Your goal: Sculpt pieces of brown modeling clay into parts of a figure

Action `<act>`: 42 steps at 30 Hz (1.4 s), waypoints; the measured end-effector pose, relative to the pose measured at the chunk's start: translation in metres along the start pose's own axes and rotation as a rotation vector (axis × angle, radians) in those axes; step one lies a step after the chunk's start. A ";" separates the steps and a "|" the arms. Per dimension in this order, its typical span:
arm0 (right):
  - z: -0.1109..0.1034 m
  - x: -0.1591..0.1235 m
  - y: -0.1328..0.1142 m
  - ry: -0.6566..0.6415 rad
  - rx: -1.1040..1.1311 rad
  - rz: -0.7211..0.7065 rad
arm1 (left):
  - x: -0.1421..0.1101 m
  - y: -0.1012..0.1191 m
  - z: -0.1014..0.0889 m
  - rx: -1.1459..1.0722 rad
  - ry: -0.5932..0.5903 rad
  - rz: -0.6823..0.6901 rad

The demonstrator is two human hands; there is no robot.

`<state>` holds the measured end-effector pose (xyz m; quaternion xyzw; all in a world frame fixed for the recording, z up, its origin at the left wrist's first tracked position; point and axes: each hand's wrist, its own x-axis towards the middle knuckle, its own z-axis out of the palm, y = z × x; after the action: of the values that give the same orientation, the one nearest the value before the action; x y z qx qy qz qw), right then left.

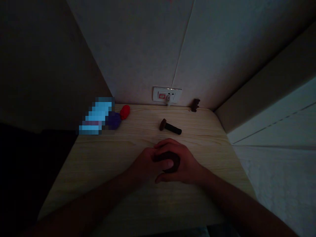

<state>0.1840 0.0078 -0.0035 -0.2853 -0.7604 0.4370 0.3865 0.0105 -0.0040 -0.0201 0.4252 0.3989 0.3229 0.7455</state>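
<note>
- On the pale wood-grained tabletop (209,131), in dim light, one hammer-shaped piece (173,128) lies just beyond the person's hands, its brown head to the left and its black handle slanting to the right; it sits between the hands and the wall (143,59).
- Toward the back left are two lumps, one red (125,112) and one purple (114,121), touching or nearly so; a pixelated bright patch (97,116) hides what lies left of the purple one.
- Near the wall at the back right stands one small dark brown figure (195,105) with an uneven outline, a few specks beside its base.
- Low on the wall is one socket plate (158,94), bearing a red-marked switch and a pale plug (168,99).
- Over the front middle of the tabletop are two hands and, between them, one dark brown lump (175,161), partly covered by the fingers.
- The left hand (148,162) has its thumb laid across the lump; its other fingers are mostly hidden, so their curl cannot be told.
- The right hand (189,163) bends round the lump's right side, fingers on the far side, thumb on the near side, partly closed in a loose C.
</note>
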 end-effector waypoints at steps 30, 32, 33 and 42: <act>-0.011 0.000 0.000 -0.101 0.091 0.043 | 0.001 0.005 -0.002 0.081 -0.103 0.022; -0.008 -0.002 0.000 -0.053 0.086 0.063 | 0.001 0.005 -0.001 0.100 -0.075 0.000; -0.007 -0.003 0.000 -0.029 0.078 0.076 | 0.001 0.005 -0.001 0.098 -0.050 -0.017; -0.005 -0.005 -0.001 -0.008 0.099 0.108 | -0.001 0.006 0.002 0.143 0.009 -0.024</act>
<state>0.1913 0.0053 -0.0024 -0.3049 -0.7227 0.4956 0.3730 0.0112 -0.0030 -0.0134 0.4709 0.4295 0.2866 0.7153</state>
